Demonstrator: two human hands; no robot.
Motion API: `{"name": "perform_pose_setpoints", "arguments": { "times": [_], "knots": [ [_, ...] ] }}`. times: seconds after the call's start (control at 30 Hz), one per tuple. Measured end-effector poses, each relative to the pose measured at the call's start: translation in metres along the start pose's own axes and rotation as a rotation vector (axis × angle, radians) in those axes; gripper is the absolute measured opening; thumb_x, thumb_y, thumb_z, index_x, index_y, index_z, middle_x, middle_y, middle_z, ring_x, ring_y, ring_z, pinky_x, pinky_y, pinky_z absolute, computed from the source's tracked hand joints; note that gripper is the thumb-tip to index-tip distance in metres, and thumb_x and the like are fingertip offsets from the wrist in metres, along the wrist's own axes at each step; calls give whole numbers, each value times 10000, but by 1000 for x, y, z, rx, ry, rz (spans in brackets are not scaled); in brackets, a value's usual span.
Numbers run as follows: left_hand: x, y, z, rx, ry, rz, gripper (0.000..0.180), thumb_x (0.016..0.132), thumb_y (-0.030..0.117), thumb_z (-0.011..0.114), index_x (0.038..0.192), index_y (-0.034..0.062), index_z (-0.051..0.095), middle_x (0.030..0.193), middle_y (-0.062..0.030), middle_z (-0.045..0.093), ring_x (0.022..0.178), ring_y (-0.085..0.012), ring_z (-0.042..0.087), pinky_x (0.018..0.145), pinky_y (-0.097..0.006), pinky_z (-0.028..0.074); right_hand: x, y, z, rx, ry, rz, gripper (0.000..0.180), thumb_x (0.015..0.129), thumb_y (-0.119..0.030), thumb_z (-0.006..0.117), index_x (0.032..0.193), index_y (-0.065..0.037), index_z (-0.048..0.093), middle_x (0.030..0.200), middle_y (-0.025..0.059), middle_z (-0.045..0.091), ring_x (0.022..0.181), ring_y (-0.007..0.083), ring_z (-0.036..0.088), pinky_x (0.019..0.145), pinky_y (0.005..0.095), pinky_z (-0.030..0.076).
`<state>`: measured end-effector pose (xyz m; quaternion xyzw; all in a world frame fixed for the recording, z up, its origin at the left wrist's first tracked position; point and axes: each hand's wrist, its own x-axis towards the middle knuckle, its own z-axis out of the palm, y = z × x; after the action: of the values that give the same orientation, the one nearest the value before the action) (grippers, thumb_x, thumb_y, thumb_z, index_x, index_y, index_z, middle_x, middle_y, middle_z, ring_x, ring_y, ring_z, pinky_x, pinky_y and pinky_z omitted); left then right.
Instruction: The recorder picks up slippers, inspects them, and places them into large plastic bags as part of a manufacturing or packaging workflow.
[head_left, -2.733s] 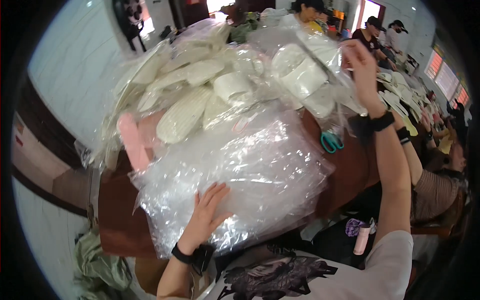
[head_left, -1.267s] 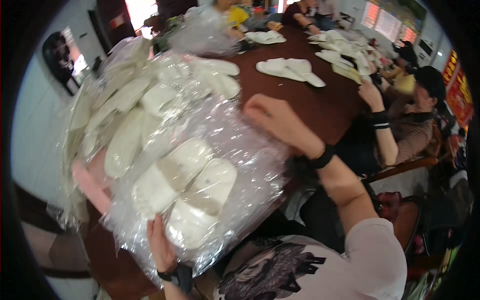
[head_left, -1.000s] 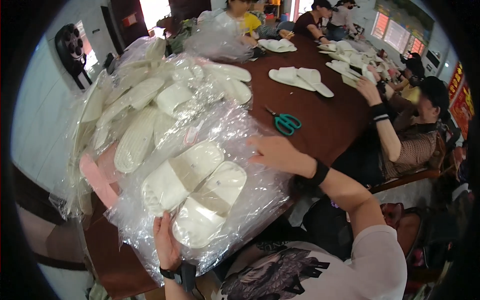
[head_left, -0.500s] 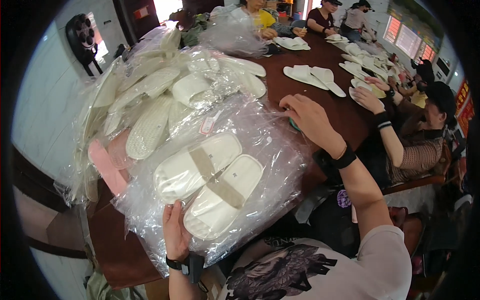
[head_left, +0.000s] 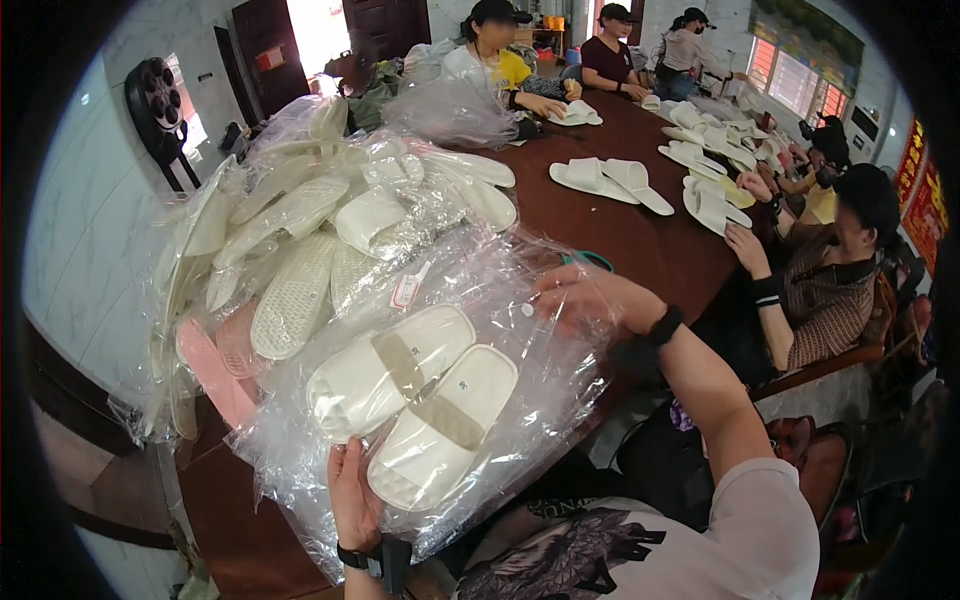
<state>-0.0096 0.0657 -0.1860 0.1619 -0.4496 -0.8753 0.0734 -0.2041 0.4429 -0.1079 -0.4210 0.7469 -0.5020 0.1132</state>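
On the left, a tall heap of white slippers in clear plastic (head_left: 300, 215) spreads over the brown table (head_left: 215, 510), the wrapped pieces tilted and leaning on one another for support. A flat pink slipper (head_left: 212, 372) lies slanted against its lower side.

The left hand (head_left: 355, 495) has its fingertips at the toe of a pair of white slide slippers with broad straps (head_left: 445, 420), apparently steadying it; whether it also pinches film, I cannot tell. The pair lies side by side, toes toward the person, on shiny layers of clear plastic bags (head_left: 555, 395), seemingly under film itself. Just above it, a small white tag with a red border (head_left: 406, 290) rests on the plastic.

The right hand (head_left: 590, 300), fingers bent, is at the bags' upper right edge, perhaps to control the film; its grip cannot be made out. Teal-handled scissors (head_left: 590, 254) show just beyond it, within reach. Further right, another white slipper pair (head_left: 610, 183) lies overlapped on the table, apart from the plastic.
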Motion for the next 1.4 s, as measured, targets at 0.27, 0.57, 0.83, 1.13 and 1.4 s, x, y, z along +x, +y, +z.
{"name": "perform_pose_setpoints", "arguments": {
  "times": [0.27, 0.57, 0.83, 1.13, 1.4],
  "knots": [
    [2, 1, 14, 28, -28, 21, 348, 1013, 156, 518, 1314, -6, 454, 1279, -126, 571, 1101, -223, 601, 939, -373, 521, 33, 30, 51, 213, -122, 341, 422, 923, -281, 622, 1279, -68, 540, 948, 96, 654, 817, 151, 638, 695, 264, 527],
    [2, 2, 9, -7, -32, 1, 476, 1025, 315, 491, 1378, 16, 383, 1318, -169, 516, 1101, -309, 590, 916, -418, 545, 47, 4, 76, 247, -96, 570, 514, 868, -293, 688, 1297, -71, 511, 1050, 98, 608, 912, 142, 594, 520, 291, 488],
    [4, -3, -4, 87, 26, 50, 461, 1004, 254, 551, 1344, -12, 390, 1309, -142, 527, 1182, -279, 552, 996, -407, 501, 43, 12, 89, 547, 24, 406, 491, 839, -195, 719, 1283, -88, 540, 1065, 71, 634, 875, 147, 624, 610, 294, 521],
    [-4, 4, 15, 124, -12, 181, 540, 1044, 397, 412, 1417, 8, 375, 1412, -178, 477, 1195, -324, 540, 972, -429, 448, 17, 7, 35, 485, 381, 321, 294, 939, -199, 634, 1172, -35, 559, 1043, 20, 601, 965, 93, 580, 785, 251, 481],
    [1, 7, 20, 95, 26, 133, 486, 1058, 358, 389, 1408, 20, 395, 1383, -205, 501, 1088, -320, 603, 862, -388, 502, 6, 42, 41, 26, 656, 309, 249, 910, -222, 675, 969, -13, 553, 886, 10, 552, 763, 82, 466, 654, 266, 424]
  ]
}}
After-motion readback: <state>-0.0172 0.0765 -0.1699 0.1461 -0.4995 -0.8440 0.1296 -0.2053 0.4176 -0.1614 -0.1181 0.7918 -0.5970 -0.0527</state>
